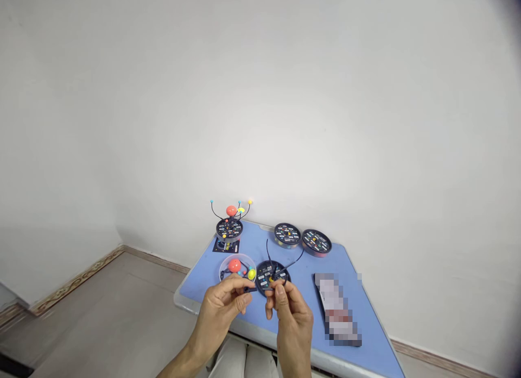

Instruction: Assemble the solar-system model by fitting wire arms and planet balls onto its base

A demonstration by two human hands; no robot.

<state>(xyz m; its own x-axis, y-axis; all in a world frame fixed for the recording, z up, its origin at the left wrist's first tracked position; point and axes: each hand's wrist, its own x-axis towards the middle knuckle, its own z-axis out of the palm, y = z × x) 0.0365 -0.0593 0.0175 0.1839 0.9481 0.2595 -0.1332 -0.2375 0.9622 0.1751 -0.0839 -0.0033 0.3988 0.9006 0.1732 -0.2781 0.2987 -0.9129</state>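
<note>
Black and slim, the rods point(294, 259) are rising from the middle of the open disc point(262, 283), one standing nearly upright, another slanting up to the right with a slight bend; both are looking matt and smooth. The disc is lying flat near the front edge of the blue table point(350, 266), its round face showing pale labels and small coloured dots inside a raised dark rim. The left hand point(228, 304) is holding a short black piece point(251, 289) just in front of the disc, thumb and forefinger nearly meeting on it. The right hand point(292, 319) is pinching at the rods over the disc, thumb and forefinger drawn together; the exact grip is being hidden by the fingers.

Just left of the disc, a clear bowl point(238, 254) is holding a red ball point(235, 265), a yellow ball point(251, 273) and smaller coloured pieces. Behind it, a model point(229, 230) is standing partly over a dark card point(220, 246), its curved stems bearing coloured balls. Two round boxes point(287, 234) are sitting side by side at the back, while a blurred, dark-edged packet point(337, 310) is lying to the right.
</note>
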